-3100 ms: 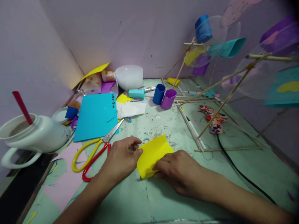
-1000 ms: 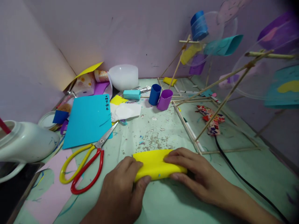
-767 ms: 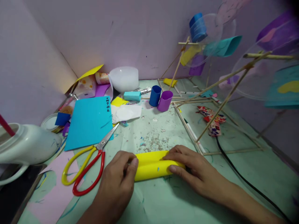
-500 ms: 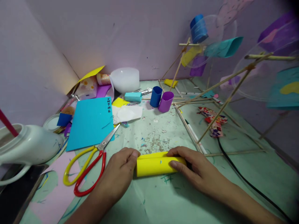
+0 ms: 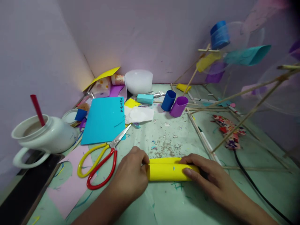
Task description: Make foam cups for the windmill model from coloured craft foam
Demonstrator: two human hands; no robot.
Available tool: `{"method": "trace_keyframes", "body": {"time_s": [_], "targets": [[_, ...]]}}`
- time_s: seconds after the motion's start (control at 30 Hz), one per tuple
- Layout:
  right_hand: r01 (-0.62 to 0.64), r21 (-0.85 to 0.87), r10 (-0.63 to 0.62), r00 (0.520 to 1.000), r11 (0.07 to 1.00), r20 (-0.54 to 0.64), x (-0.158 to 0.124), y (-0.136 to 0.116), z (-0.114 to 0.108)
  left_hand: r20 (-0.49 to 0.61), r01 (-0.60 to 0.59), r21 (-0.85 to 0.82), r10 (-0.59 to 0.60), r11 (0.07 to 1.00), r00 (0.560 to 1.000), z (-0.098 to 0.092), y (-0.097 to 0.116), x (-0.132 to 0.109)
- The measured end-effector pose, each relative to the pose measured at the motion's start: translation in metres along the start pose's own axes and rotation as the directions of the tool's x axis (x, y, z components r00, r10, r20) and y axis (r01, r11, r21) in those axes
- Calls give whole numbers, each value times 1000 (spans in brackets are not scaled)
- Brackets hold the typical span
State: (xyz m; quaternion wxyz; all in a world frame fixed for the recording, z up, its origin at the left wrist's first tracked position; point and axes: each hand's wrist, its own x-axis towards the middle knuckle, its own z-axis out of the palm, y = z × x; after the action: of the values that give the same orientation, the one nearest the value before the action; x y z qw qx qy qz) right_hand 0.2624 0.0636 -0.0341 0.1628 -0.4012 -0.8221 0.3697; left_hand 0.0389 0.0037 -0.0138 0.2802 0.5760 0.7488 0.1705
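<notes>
A sheet of yellow paper [image 5: 167,172], rolled into a tube, lies crosswise on the table between my hands. My left hand [image 5: 136,170] is closed at its left end, the fingertips partly hidden there. At the other end, my right hand [image 5: 202,173] pinches the tube with the thumb in front and the fingers over the top. Scissors [image 5: 105,156] with one yellow and one red handle rest left of my left hand, blades partly spread. A blue paper tube [image 5: 168,100] and a purple one [image 5: 179,106] stand touching farther back.
A white mug [image 5: 56,134] with a red stick stands at left, beside a blue card [image 5: 103,120] and a pink paper scrap [image 5: 70,184]. Wooden-stick frames [image 5: 246,122] with coloured paper tubes rise at right. A black cable [image 5: 253,181] runs along the right side.
The view has swung left, so everything sits farther right in it. My left thumb has tucked in at the tube's end; my right hand keeps its hold.
</notes>
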Motion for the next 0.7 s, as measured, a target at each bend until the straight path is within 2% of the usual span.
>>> {"method": "trace_keyframes", "body": {"time_s": [0.1,0.23,0.37,0.43,0.5,0.57,0.63,0.7], "targets": [[31,-20,-31,999,999,23,-2,4,-1,20,30,84,-32,996,999,-1,4,-3],[47,-27,-46,998,999,44,-3,7,-3,27,-7,264,0,965,1000,0,5,-9],[58,-47,-55,997,997,53,-3,9,-3,-18,-54,284,62,957,998,4,0,-11],[66,-56,-63,997,996,52,-4,9,-3,-30,-60,179,66,982,997,6,-3,-9],[74,-60,-71,996,995,51,-5,10,-3,-27,-33,-10,33,999,999,6,-6,-7],[80,-72,-77,996,994,48,-6,10,-3,-2,22,-218,-23,976,1000,4,-8,-4],[90,-95,-86,995,991,47,-5,10,-3,101,132,-419,-98,899,990,1,-8,0],[95,-116,-91,995,989,46,-4,11,-3,266,283,-588,-149,758,952,-2,-7,3]]}}
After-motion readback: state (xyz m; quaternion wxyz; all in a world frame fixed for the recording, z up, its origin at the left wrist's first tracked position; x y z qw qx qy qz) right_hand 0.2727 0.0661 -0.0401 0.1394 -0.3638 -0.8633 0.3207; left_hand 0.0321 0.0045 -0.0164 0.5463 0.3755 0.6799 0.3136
